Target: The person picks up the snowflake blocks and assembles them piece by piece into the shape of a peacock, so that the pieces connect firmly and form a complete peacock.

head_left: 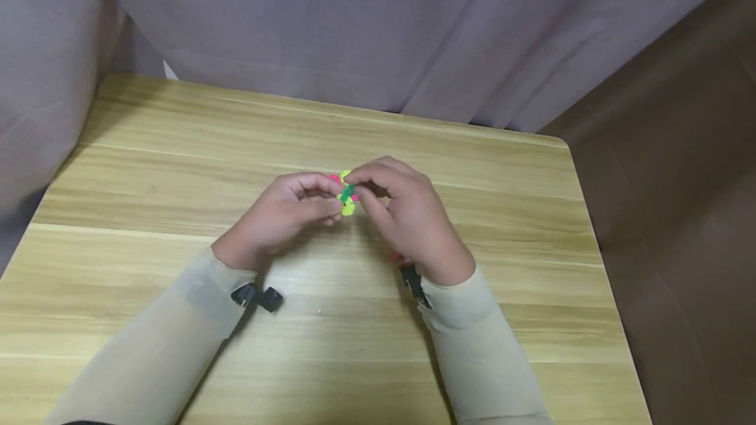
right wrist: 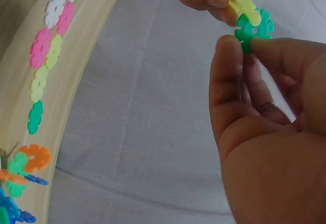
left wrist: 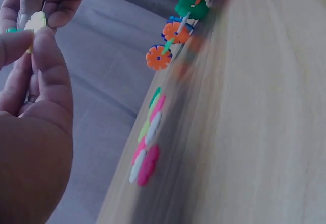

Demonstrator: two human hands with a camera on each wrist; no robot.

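Snowflake discs being slotted together above the tabletop

Both hands meet over mid-tabletop (head_left: 177, 169): the right hand (head_left: 413, 215) pinches a green disc (right wrist: 253, 29), the left hand (head_left: 283, 212) pinches the yellow disc (right wrist: 239, 0) of a small cluster (head_left: 346, 194) at its 3 o'clock. I judge the build as early: only a few discs are joined in hand. In the right wrist view, about seven loose discs (right wrist: 48, 51) lie in a row at 10 o'clock, and one assembled clump (right wrist: 20, 173) sits at 7 o'clock; its count is unclear.
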